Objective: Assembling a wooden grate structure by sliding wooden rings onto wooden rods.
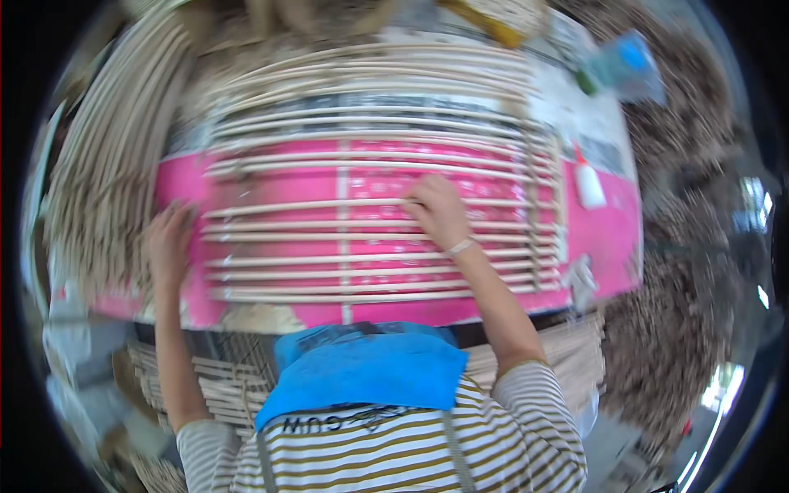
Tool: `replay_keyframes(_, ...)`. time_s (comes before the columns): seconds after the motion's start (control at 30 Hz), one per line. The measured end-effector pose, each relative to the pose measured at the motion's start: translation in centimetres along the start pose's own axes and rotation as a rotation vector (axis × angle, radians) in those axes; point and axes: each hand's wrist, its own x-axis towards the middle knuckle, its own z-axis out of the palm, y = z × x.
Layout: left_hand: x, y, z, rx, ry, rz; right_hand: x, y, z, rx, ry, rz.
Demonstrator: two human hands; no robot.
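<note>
Pale, thin wooden sticks (288, 260) lie side by side across a bright pink surface (271, 187), with gaps of differing width between them. Toward their right ends, an upright stick (532, 197) crosses them. My right hand (438, 210) rests over the middle of the row, its fingers closed round one stick; the fingertips are partly hidden. Just beyond the left ends of the row is my left hand (170, 238), beside a large bundle of sticks (107, 172). Motion smears its fingers, so whether it holds anything does not show.
At the right stand a white bottle with a red tip (589, 184) and a clear container with a blue top (629, 62). A crumpled whitish piece (582, 279) lies near the right front edge. More sticks (559, 349) are below the front edge. Brown piles (682, 320) cover the right side.
</note>
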Motion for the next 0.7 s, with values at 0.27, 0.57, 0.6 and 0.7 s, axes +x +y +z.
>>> replay_keyframes(0.27, 2.2, 1.1, 3.0, -0.983, -0.021, -0.385, -0.4, 0.1, -0.3, 0.032, 0.073, 0.076)
replay_keyframes(0.57, 1.0, -0.1, 2.4, -1.192, 0.023, -0.565, 0.6, -0.8, -0.1, 0.085, 0.103, 0.023)
replay_keyframes(0.6, 0.7, -0.2, 2.9, -1.175, 0.070, -0.484, 0.5, -0.6, -0.2, 0.068, 0.069, 0.028)
replay_keyframes(0.7, 1.9, 2.8, 2.4, -1.214, 0.008, -0.567, -0.3, -0.1, -0.9, 0.046, 0.072, 0.105)
